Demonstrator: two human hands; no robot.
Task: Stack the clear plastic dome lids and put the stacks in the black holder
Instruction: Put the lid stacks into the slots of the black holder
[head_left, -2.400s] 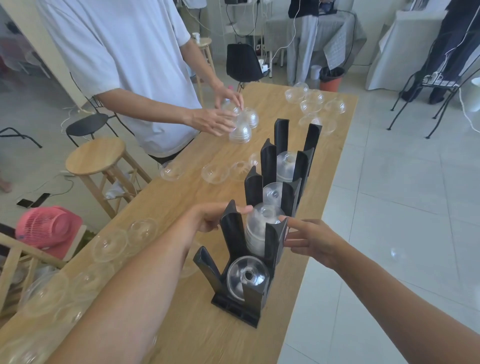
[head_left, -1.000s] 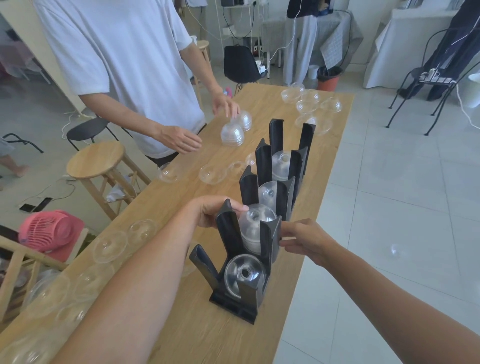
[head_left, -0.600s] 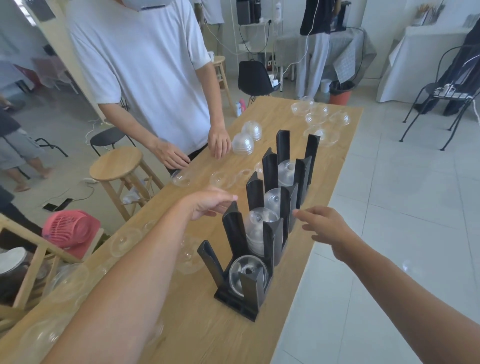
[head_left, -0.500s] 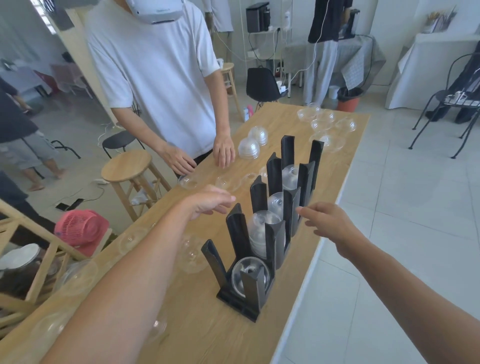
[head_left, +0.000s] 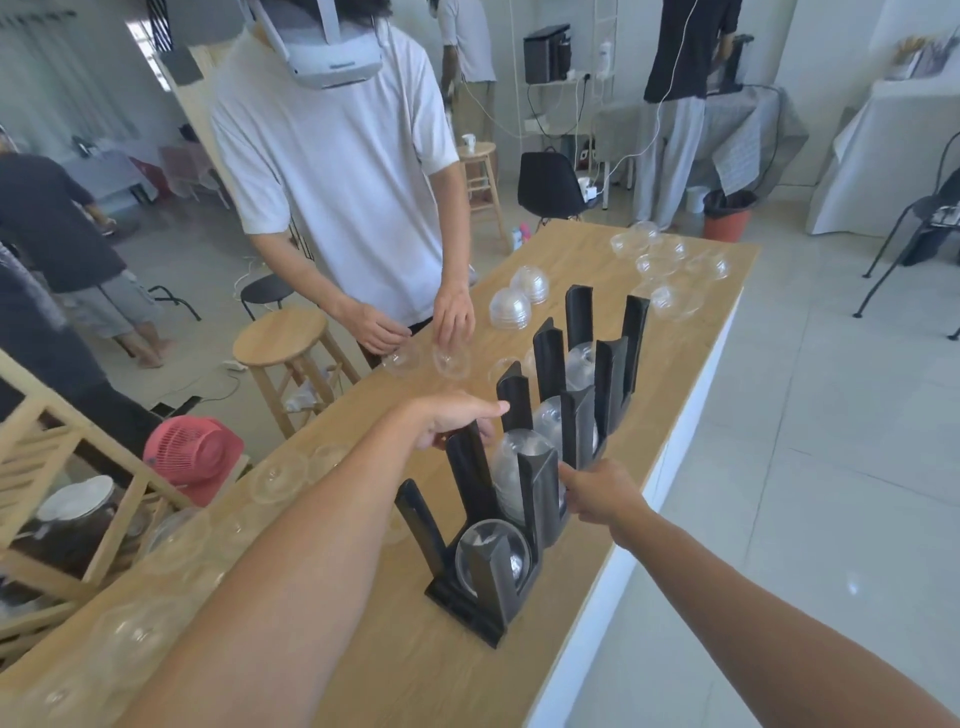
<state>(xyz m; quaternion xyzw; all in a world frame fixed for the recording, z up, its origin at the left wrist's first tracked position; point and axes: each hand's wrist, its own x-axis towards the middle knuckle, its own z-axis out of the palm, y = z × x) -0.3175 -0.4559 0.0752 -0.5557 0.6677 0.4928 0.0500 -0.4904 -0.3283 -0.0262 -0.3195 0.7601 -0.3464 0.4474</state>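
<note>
Four bays run down the black holder (head_left: 540, 499), which stands lengthwise near the right edge of the bench (head_left: 415, 675), and each bay holds clear dome lids (head_left: 493, 551). My left hand (head_left: 452, 418) is at the left upright of the second bay, thumb straight, fingers loosely spread and gripping nothing. My right hand (head_left: 597, 496) lays one straight finger on the opposite upright, over the narrow strip between holder and edge. Its other fingers are hidden, so I cannot tell their state. Between the hands sits a lid stack (head_left: 511, 467). Loose lids (head_left: 275, 475) line the left edge, and bare wood lies nearest me.
</note>
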